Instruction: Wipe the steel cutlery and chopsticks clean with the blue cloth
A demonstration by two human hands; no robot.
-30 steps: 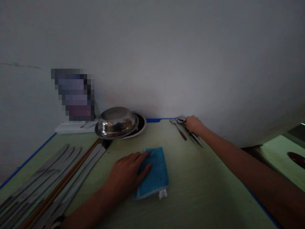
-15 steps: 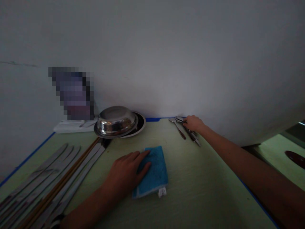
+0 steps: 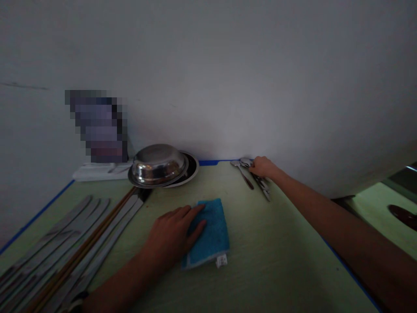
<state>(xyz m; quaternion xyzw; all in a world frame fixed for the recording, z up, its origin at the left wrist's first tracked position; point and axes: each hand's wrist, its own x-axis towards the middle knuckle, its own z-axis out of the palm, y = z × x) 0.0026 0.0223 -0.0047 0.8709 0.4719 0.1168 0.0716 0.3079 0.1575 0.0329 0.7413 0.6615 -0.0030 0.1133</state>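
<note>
My left hand (image 3: 172, 230) lies with its fingers stretched over the left side of a folded blue cloth (image 3: 213, 232), which is flat on the table and has a white tag at its near corner. At the back right, my right hand (image 3: 264, 167) has its fingers closed on a small bunch of spoons (image 3: 245, 161); their bowls point to the wall and their handles come out below the hand. Part of the bunch is hidden by my fingers. One separate spoon (image 3: 243, 176) with a dark handle lies just left of it.
An upturned steel basin (image 3: 158, 167) rests over a dark dish (image 3: 194, 171) by the wall. Long metal utensils (image 3: 73, 230) and wooden chopsticks (image 3: 97, 230) lie at the left. Behind them are a white tray (image 3: 97, 172) and a pixelated panel (image 3: 100, 130). A lower surface (image 3: 374, 208) stands right.
The handles of the spoon bunch have shifted slightly left and closer together under my right hand. My left hand and the cloth stay in place.
</note>
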